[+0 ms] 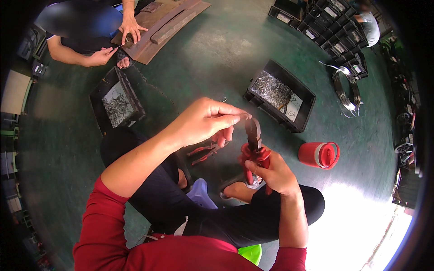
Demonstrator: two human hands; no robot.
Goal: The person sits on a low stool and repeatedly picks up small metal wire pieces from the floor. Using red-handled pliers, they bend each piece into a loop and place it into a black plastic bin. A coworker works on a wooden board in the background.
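Note:
My right hand [275,174] is wrapped round the red handles of a pair of pliers [254,135], held upright with the dark jaws up. The fingertips of my left hand [205,119] are pinched together right beside the jaw tips; what they hold is too small to make out. A thin hooked bit of metal [224,100] shows just behind my left knuckles. On the floor below my left hand lies a second red-handled tool [203,151], partly hidden by the fingers.
Ahead to the right stands a black crate [304,118] of small metal wire pieces; another such crate [138,108] is on the left. A red lidded jug [312,154] and a wire coil [337,88] are on the right. At the upper left, a person's hands [130,29] work by wooden boards [174,27].

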